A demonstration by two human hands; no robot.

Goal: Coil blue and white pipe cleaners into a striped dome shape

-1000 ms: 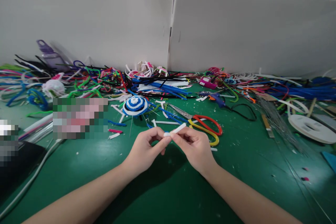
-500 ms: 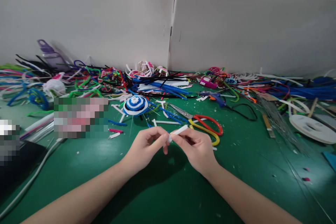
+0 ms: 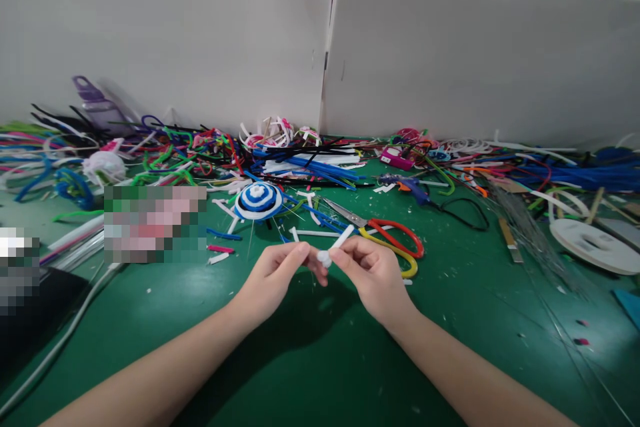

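Above the green table, my right hand (image 3: 375,273) pinches a white pipe cleaner (image 3: 343,236) between thumb and fingers. Its straight end points up and right, and its lower end is curled into a small tight coil (image 3: 324,258). My left hand (image 3: 280,273) is just left of the coil, with the thumb raised off it and the fingers extended behind; whether those fingertips touch it I cannot tell. Beyond the hands sits a blue and white spiral dome (image 3: 259,200) made of pipe cleaners. Scissors (image 3: 395,233) with red and yellow handles lie behind my right hand.
Pipe cleaners (image 3: 320,163) in many colours are heaped along the grey partition (image 3: 200,40). A blue glue gun (image 3: 413,188) lies behind the scissors. On the right are a white spool (image 3: 593,245) and thin wires (image 3: 525,227). A white cable (image 3: 65,340) crosses the left side.
My left thumb has lifted off the coil, which now shows more fully between the hands. My right hand keeps its pinch on the pipe cleaner, which stands slightly steeper.
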